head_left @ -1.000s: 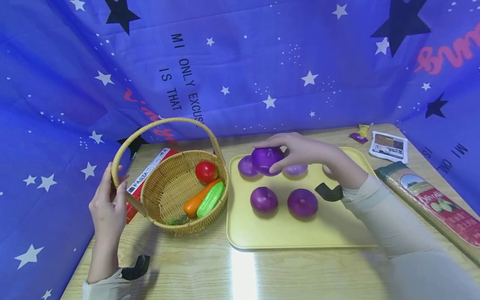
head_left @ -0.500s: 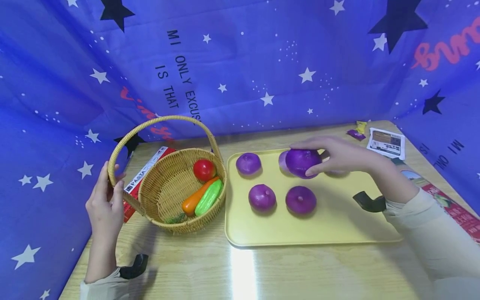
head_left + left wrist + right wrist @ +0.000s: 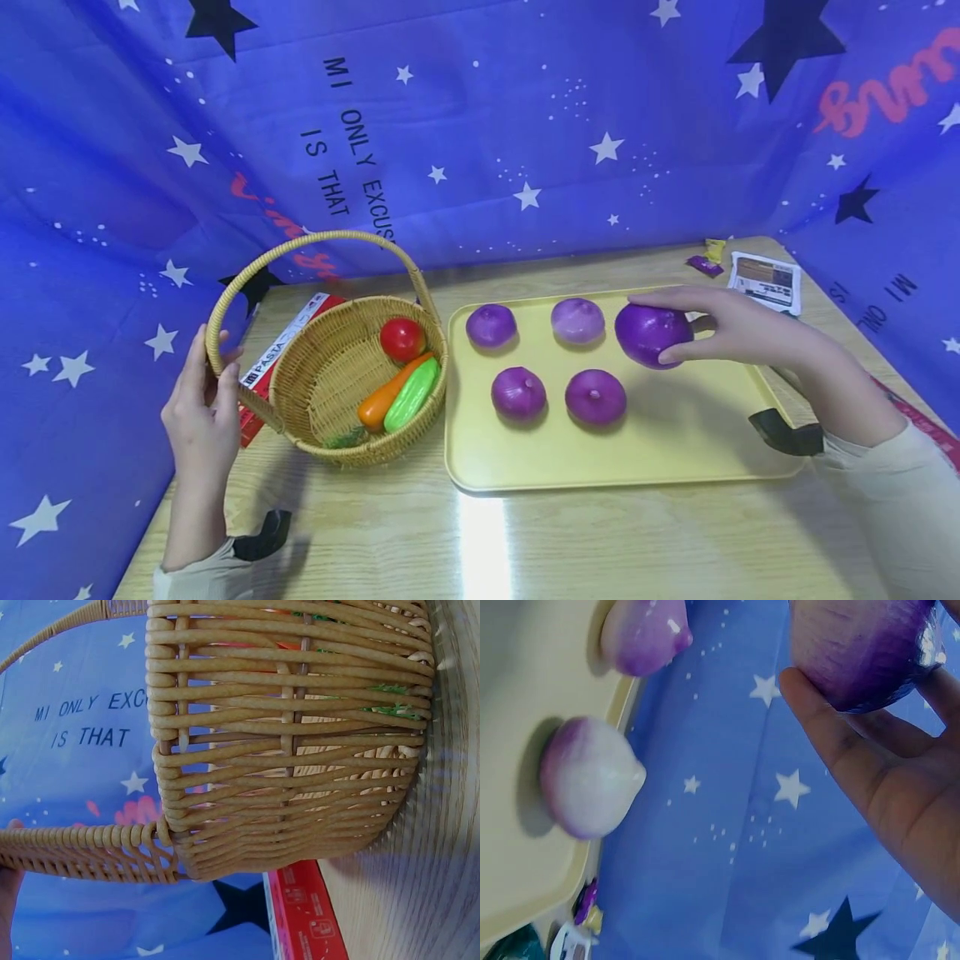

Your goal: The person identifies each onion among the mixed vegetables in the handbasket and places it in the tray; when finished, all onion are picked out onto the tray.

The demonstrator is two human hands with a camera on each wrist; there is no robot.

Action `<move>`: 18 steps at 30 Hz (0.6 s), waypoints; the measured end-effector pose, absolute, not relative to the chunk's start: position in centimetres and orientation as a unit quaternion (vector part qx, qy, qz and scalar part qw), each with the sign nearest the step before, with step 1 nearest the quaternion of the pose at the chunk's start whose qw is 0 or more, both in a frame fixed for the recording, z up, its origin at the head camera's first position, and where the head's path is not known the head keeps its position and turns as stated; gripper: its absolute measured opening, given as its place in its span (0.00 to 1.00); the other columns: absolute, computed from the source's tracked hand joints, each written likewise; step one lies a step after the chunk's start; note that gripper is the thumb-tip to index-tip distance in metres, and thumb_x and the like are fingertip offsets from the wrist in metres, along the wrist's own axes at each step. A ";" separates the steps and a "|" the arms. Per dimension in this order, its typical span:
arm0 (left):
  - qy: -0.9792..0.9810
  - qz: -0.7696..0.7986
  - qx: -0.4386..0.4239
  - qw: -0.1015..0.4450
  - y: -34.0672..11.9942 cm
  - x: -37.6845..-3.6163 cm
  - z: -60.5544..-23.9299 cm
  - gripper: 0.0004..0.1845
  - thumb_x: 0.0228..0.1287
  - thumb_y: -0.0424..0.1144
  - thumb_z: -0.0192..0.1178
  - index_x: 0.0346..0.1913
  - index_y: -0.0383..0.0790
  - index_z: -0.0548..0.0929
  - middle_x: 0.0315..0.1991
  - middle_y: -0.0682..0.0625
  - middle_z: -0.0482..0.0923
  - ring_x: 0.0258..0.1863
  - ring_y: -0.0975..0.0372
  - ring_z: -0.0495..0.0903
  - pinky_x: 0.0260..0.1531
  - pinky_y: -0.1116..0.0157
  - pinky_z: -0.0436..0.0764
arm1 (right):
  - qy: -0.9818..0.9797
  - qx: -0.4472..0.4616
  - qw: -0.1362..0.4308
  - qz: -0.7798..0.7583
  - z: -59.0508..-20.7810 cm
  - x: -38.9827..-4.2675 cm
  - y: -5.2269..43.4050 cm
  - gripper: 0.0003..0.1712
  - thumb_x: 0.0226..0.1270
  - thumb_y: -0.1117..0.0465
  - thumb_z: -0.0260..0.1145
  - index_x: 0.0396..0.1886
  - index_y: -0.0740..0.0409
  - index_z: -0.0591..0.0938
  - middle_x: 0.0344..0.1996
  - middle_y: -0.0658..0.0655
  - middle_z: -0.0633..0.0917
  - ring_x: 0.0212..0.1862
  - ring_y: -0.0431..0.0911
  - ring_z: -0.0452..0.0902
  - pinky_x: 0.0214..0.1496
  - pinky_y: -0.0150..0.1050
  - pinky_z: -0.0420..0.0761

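My left hand (image 3: 198, 408) grips the handle (image 3: 258, 271) of a round wicker basket (image 3: 307, 437) at its left side. Inside the basket are a red tomato (image 3: 402, 339), an orange carrot (image 3: 378, 407) and a bright green vegetable (image 3: 412, 396) with a ridged skin. Between thumb and fingers, my right hand (image 3: 742, 333) holds a dark purple onion (image 3: 649, 333) raised over the back right of a yellow tray (image 3: 540, 467). Several other purple onions (image 3: 519, 394) sit on the tray. A whitish onion (image 3: 592, 778), below the held one in the right wrist view, is hidden from the head view.
A red and white pasta box (image 3: 279, 354) lies behind the basket. Right of the tray are a flat white packet (image 3: 765, 282), small purple and yellow wrappers (image 3: 705, 266) and a long red package (image 3: 918, 421), partly covered by my right arm. Blue star-printed cloth (image 3: 480, 150) surrounds the table.
My right hand has carried the dark onion rightward, from over the tray's back left to its back right, uncovering the back-row onions. My left hand stays on the basket handle.
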State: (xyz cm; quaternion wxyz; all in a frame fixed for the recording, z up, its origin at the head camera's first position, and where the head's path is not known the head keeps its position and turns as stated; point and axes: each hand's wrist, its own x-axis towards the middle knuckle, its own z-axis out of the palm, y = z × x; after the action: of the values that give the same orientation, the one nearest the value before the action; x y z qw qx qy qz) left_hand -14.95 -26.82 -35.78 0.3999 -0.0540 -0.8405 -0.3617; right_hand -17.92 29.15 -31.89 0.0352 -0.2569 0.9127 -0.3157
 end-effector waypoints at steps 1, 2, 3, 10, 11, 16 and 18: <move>-0.839 -0.363 -0.052 0.401 -26.8 -14.9 -35.8 0.29 0.66 0.28 0.53 0.68 0.52 0.66 0.56 0.41 0.78 0.49 0.86 0.74 0.48 0.88 0.73 | 0.915 -0.247 0.033 -0.317 -32.0 -17.6 29.4 0.39 0.48 0.57 0.76 0.64 0.47 0.73 0.62 0.55 0.76 0.53 0.21 0.67 0.49 0.26 0.80; -0.838 -0.365 -0.051 0.403 -26.8 -15.0 -35.8 0.29 0.66 0.28 0.53 0.68 0.52 0.67 0.56 0.42 0.79 0.49 0.85 0.75 0.48 0.88 0.73 | 0.918 -0.240 0.027 -0.315 -32.0 -17.4 29.7 0.40 0.48 0.58 0.76 0.64 0.46 0.73 0.61 0.54 0.76 0.53 0.19 0.66 0.49 0.25 0.79; -0.837 -0.365 -0.050 0.404 -26.7 -15.0 -35.7 0.29 0.66 0.28 0.54 0.68 0.52 0.67 0.56 0.42 0.79 0.49 0.85 0.75 0.47 0.88 0.73 | 0.920 -0.235 0.022 -0.313 -32.2 -17.1 30.1 0.40 0.47 0.58 0.76 0.64 0.46 0.73 0.61 0.54 0.77 0.52 0.18 0.66 0.49 0.24 0.79; -0.834 -0.369 -0.052 0.406 -26.6 -14.9 -35.7 0.29 0.66 0.28 0.54 0.68 0.51 0.68 0.56 0.43 0.79 0.48 0.86 0.75 0.47 0.88 0.73 | 0.931 -0.235 -0.009 -0.280 -33.1 -15.9 32.3 0.42 0.48 0.56 0.76 0.66 0.49 0.71 0.58 0.60 0.78 0.52 0.15 0.60 0.45 0.23 0.77; -0.834 -0.369 -0.052 0.407 -26.6 -14.9 -35.7 0.29 0.65 0.27 0.54 0.68 0.50 0.68 0.55 0.42 0.79 0.48 0.85 0.75 0.47 0.88 0.73 | 0.931 -0.233 -0.011 -0.279 -33.3 -15.7 32.5 0.42 0.48 0.56 0.76 0.65 0.49 0.72 0.58 0.61 0.78 0.52 0.15 0.60 0.45 0.24 0.78; -0.835 -0.367 -0.047 0.407 -26.6 -14.7 -35.7 0.29 0.65 0.27 0.54 0.67 0.51 0.68 0.55 0.42 0.79 0.48 0.86 0.75 0.47 0.89 0.73 | 0.945 -0.197 -0.003 -0.260 -34.6 -14.9 33.4 0.41 0.46 0.51 0.77 0.63 0.46 0.74 0.58 0.59 0.77 0.52 0.20 0.63 0.47 0.34 0.79; -0.835 -0.366 -0.045 0.407 -26.5 -14.7 -35.7 0.29 0.65 0.27 0.54 0.67 0.51 0.68 0.55 0.43 0.79 0.48 0.87 0.74 0.47 0.89 0.73 | 0.945 -0.187 0.008 -0.269 -35.4 -14.6 33.7 0.40 0.46 0.51 0.77 0.63 0.46 0.74 0.59 0.59 0.77 0.52 0.19 0.61 0.47 0.34 0.79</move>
State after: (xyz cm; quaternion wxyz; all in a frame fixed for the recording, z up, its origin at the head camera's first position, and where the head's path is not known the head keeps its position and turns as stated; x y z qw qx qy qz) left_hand -14.74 -26.55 -35.66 0.4073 -0.0453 -0.8354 -0.3662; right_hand -14.59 33.73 -35.39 0.0081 -0.1870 0.9448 -0.2690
